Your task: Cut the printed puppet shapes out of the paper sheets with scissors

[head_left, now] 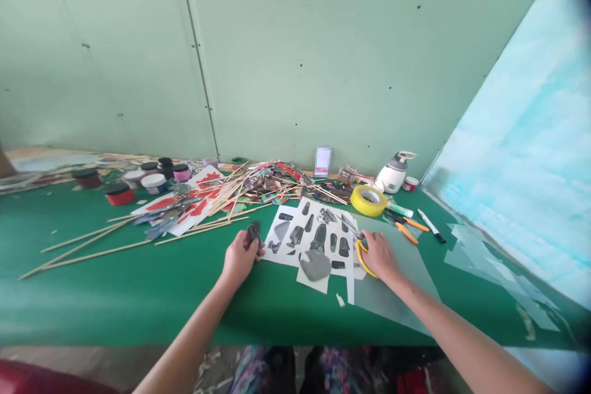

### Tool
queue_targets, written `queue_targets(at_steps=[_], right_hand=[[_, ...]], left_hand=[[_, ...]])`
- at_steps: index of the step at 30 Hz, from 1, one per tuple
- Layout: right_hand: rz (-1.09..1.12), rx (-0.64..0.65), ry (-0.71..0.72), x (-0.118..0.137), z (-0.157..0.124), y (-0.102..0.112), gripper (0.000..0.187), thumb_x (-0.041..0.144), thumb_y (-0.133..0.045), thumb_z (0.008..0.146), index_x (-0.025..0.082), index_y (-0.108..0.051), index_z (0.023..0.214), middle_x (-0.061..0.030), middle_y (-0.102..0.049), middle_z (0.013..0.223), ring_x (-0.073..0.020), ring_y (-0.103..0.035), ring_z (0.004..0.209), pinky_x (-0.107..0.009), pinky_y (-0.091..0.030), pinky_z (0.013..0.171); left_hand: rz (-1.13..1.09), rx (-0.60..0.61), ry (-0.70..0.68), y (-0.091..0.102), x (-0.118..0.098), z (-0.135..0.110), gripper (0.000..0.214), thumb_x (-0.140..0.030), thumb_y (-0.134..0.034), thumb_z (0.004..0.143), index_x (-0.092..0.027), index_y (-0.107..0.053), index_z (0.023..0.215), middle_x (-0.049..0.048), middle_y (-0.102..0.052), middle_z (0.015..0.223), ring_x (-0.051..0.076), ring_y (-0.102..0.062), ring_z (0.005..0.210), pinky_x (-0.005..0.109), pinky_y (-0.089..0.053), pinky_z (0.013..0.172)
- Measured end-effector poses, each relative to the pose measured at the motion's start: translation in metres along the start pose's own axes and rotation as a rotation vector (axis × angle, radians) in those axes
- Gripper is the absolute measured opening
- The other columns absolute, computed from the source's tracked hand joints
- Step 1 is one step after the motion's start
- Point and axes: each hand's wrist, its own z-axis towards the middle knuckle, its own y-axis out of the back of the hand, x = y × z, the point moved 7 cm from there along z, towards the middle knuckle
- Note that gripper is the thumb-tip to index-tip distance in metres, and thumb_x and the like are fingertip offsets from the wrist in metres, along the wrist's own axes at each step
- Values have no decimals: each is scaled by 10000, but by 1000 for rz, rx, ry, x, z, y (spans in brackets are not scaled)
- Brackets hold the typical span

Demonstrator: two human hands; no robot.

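Observation:
Between the fingers of my left hand (241,257) is a small dark paper cut-out (253,231), held just above the green table at the left edge of the printed sheets. My right hand (379,253) is closed on yellow-handled scissors (364,258), whose blades point up and left over the paper. Under them lies a white sheet (302,221) printed with several black and grey shapes, overlapping a second printed sheet (277,234). A grey rounded cut-out on pale paper (315,266) rests at the front of the sheets. Translucent film (392,286) extends beneath my right forearm.
Thin wooden sticks (124,247) and a pile of coloured pieces (272,180) lie at the back left, near paint jars (120,194). Yellow tape (368,200), an orange-handled tool (407,233), a marker (431,226) and a white spray bottle (392,173) stand or lie right.

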Motion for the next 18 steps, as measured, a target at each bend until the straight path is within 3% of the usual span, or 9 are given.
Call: queue_targets(at_steps=[5,10,13,16,18], right_hand=[[122,-35,9,-5,0,0,284,317,-625,922,148,-635,1150,-57,-688,950,-223,-638,926,-380,-511,834],[260,-55,32,-7,-6,3,398,206,-632,835,125,-629,1224,-101,-709,973,-263,-612,962,-329,-492,837],[295,-52,40,-4,-7,8,401,186,-626,831,111,-619,1225,-102,-701,960,-272,-615,956,-358,-487,832],[312,-31,94,4,-5,27,381,171,-633,834,88,-621,1205,-122,-692,943,-297,-619,939,-421,-489,834],[343,-17,163,6,-11,51,350,178,-628,844,90,-634,1183,-145,-687,935,-326,-608,946,-454,-491,841]], left_hand=[[-48,-132,40,8,-1,0,269,-441,-631,716,-217,-499,782,-2,-662,613,162,-603,508,266,-461,488],[19,-168,46,8,-2,4,284,-462,-636,685,-212,-528,767,-23,-630,556,154,-569,474,254,-428,462],[67,-180,49,8,1,8,262,-461,-607,684,-222,-527,756,-25,-634,546,162,-574,467,259,-432,456],[99,-186,52,9,4,10,245,-455,-596,679,-228,-532,743,-20,-646,551,170,-591,478,263,-446,461],[114,-187,51,10,4,10,234,-447,-594,682,-227,-538,740,-15,-654,561,173,-603,491,262,-457,467]])
